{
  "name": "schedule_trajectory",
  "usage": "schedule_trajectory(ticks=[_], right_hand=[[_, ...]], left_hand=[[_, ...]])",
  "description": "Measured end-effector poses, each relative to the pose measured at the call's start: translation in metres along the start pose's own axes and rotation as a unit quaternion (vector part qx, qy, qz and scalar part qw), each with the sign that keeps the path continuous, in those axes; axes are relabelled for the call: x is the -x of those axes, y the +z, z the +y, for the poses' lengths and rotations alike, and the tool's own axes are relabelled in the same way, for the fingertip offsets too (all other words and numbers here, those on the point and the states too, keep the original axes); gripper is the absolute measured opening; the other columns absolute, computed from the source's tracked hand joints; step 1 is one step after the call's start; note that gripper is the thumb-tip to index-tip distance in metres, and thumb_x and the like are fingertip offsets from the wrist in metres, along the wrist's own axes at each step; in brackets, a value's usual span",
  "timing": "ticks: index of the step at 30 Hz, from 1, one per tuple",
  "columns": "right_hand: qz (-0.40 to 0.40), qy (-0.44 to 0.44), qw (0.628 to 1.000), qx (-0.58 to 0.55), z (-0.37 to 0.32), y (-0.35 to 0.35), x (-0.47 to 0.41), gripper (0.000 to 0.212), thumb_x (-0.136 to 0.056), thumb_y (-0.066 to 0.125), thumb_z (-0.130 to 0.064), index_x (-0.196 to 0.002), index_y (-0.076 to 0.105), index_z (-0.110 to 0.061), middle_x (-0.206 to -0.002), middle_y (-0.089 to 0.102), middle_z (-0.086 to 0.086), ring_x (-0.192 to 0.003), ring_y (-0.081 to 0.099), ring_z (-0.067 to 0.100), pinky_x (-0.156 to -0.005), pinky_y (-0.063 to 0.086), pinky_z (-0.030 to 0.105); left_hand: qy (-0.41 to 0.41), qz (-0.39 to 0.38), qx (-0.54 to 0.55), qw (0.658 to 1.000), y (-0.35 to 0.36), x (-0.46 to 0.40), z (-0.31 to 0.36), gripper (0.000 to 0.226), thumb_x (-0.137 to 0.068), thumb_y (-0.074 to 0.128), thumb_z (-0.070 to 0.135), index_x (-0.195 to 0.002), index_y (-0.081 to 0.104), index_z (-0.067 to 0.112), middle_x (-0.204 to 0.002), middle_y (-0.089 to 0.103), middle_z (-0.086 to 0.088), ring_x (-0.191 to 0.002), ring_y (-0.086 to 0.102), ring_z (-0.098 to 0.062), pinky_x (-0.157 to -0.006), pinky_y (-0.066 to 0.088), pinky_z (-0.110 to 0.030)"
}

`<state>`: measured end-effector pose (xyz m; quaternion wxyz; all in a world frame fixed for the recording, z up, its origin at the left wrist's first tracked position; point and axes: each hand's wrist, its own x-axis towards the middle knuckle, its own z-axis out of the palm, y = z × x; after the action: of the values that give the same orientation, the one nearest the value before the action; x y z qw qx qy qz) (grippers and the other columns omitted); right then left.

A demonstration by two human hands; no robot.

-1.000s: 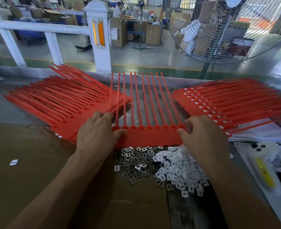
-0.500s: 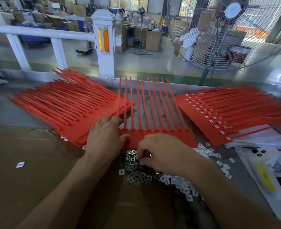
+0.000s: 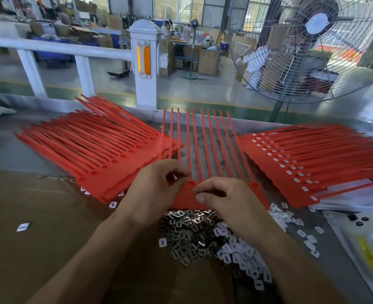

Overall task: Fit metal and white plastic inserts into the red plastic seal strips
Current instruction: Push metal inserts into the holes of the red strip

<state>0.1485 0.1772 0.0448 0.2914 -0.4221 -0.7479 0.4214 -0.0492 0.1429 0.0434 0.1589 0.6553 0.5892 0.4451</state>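
A comb of red seal strips (image 3: 205, 148) lies in front of me, its thin tails pointing away. My left hand (image 3: 154, 189) rests on the comb's left end with curled fingers near one socket. My right hand (image 3: 227, 200) is over the comb's base, its thumb and fingertips pinched together, what they hold is hidden. Below the hands lies a pile of metal inserts (image 3: 187, 233), and to its right a pile of white plastic inserts (image 3: 242, 255).
A stack of red strips without inserts (image 3: 89, 148) lies at the left; a stack with white inserts fitted (image 3: 308, 163) lies at the right. Brown cardboard (image 3: 38, 227) covers the near bench. A white packet (image 3: 365, 249) sits far right. A large fan (image 3: 308, 47) stands behind.
My right hand went from the comb's right end down to the metal pile, then came up to the comb's base. My left hand's fingers have curled at the socket.
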Motion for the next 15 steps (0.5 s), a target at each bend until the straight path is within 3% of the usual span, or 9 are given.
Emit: schedule_trajectory(ticks=[3,7,15], right_hand=[[0.032,0.023,0.997,-0.06,0.004,-0.002,-0.002,0.015,-0.096,0.072,-0.024,-0.097,0.079,-0.037,-0.069,0.067,-0.023,-0.063,0.059,-0.007,-0.064,0.042,0.013],[0.022,0.043,0.991,-0.125,0.006,-0.001,-0.003,0.015,-0.095,0.073,-0.023,-0.098,0.08,-0.035,-0.065,0.061,-0.009,-0.058,0.05,0.011,-0.058,0.04,0.026],[-0.001,0.042,0.983,-0.179,0.014,-0.003,-0.003,0.023,-0.086,0.074,-0.038,-0.108,0.08,-0.033,-0.069,0.062,-0.004,-0.062,0.054,0.012,-0.061,0.046,0.022]], left_hand=[[0.043,-0.045,0.029,0.998,-0.001,0.002,0.003,0.016,-0.093,0.072,0.017,-0.098,0.074,0.032,-0.095,0.07,0.02,-0.091,0.066,-0.002,-0.076,0.048,-0.014],[0.083,-0.067,0.014,0.994,0.001,0.003,0.002,0.018,-0.091,0.074,0.017,-0.102,0.071,0.032,-0.098,0.069,0.016,-0.093,0.067,-0.008,-0.077,0.053,-0.021],[0.11,-0.053,0.02,0.992,0.005,0.003,-0.001,0.025,-0.087,0.078,0.021,-0.106,0.069,0.034,-0.096,0.066,0.015,-0.091,0.066,-0.012,-0.074,0.054,-0.021]])
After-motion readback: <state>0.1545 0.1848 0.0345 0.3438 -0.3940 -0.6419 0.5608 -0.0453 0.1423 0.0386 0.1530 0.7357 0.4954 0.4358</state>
